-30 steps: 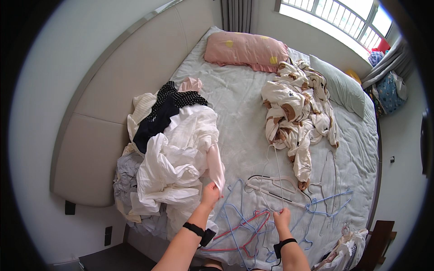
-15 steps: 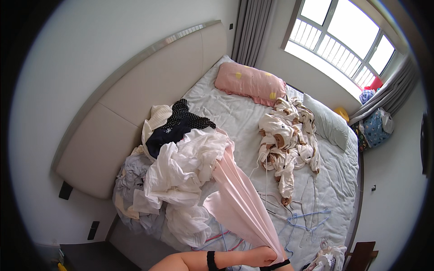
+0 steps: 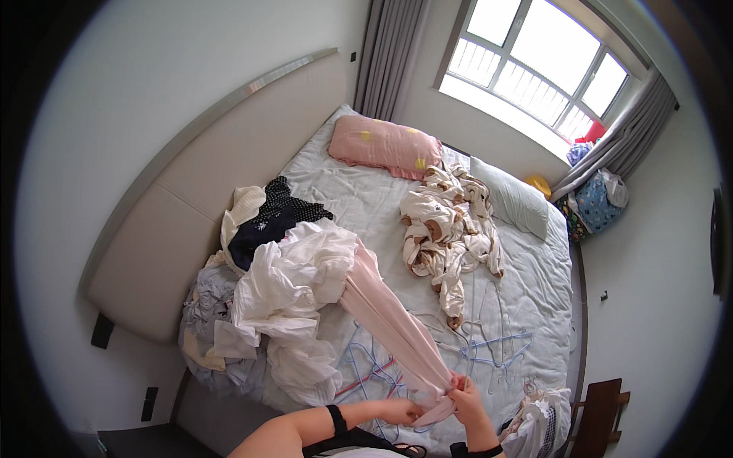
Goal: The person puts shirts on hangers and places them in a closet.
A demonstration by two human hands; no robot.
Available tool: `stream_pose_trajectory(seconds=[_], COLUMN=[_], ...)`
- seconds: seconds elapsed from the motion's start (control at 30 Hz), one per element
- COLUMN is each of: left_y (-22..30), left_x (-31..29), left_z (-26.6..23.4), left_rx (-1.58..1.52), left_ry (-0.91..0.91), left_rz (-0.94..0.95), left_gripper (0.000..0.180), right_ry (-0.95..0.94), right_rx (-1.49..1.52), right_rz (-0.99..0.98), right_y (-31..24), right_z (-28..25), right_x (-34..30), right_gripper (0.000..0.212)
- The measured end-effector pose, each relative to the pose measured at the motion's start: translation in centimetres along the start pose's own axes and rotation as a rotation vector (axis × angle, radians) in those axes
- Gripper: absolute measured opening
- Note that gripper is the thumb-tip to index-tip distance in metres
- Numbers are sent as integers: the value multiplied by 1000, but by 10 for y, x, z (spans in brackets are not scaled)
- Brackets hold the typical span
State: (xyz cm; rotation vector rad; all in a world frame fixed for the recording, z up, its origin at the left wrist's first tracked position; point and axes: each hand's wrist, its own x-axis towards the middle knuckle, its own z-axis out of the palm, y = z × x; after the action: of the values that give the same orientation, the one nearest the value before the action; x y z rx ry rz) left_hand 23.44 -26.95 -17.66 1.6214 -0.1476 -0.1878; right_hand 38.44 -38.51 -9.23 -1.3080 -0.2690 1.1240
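A pale pink garment [image 3: 393, 324] stretches from the white clothes pile [image 3: 282, 290] toward me, its exact kind unclear. My right hand [image 3: 467, 398] is closed on its near end, with the cloth bunched at the thumb. My left hand [image 3: 402, 412] pinches a lower edge of the same end, a short way to the left. The far end of the garment lies over or under the white clothes; I cannot tell which. Blue and red hangers [image 3: 370, 366] lie on the bed just beyond my left hand.
White-and-brown clothing [image 3: 450, 237] is heaped mid-bed, near a pink pillow [image 3: 385, 145] and a pale green pillow [image 3: 510, 200]. A blue hanger [image 3: 496, 349] lies at right. Dark clothes [image 3: 263, 233] top the left pile. More clothes [image 3: 538, 420] sit at the near right corner.
My hands have moved apart, the left now at the garment's lower edge and the right on its end. The pink cloth has narrowed into folds. My view has shifted right.
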Motion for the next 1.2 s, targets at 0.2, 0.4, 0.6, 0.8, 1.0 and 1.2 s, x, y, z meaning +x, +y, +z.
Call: stream_pose_trajectory(seconds=[0.2, 0.4, 0.6, 0.8, 1.0, 1.2], left_y=[-85, -104, -117, 48, 36, 96], left_x=[-11, 51, 73, 54, -22, -43], left_z=[-86, -90, -119, -127, -129, -91], left_rx=[-859, -1510, -1564, -1457, -1099, -951], left_ry=[845, 859, 712, 537, 664, 728], left_rz=[-619, -328, -300, 120, 366, 311], left_gripper=[49, 73, 32, 34, 39, 38], right_ry=[130, 335, 422, 742, 829, 435], right_rx=[-236, -228, -127, -95, -1033, -393], right_rz=[3, 104, 17, -101, -451, 9], right_y=[-32, -62, -67, 5, 14, 10], right_z=[-52, -31, 6, -104, -122, -99], right_x=[-98, -225, -266, -243, -157, -68], right_gripper=[21, 6, 5, 31, 28, 21])
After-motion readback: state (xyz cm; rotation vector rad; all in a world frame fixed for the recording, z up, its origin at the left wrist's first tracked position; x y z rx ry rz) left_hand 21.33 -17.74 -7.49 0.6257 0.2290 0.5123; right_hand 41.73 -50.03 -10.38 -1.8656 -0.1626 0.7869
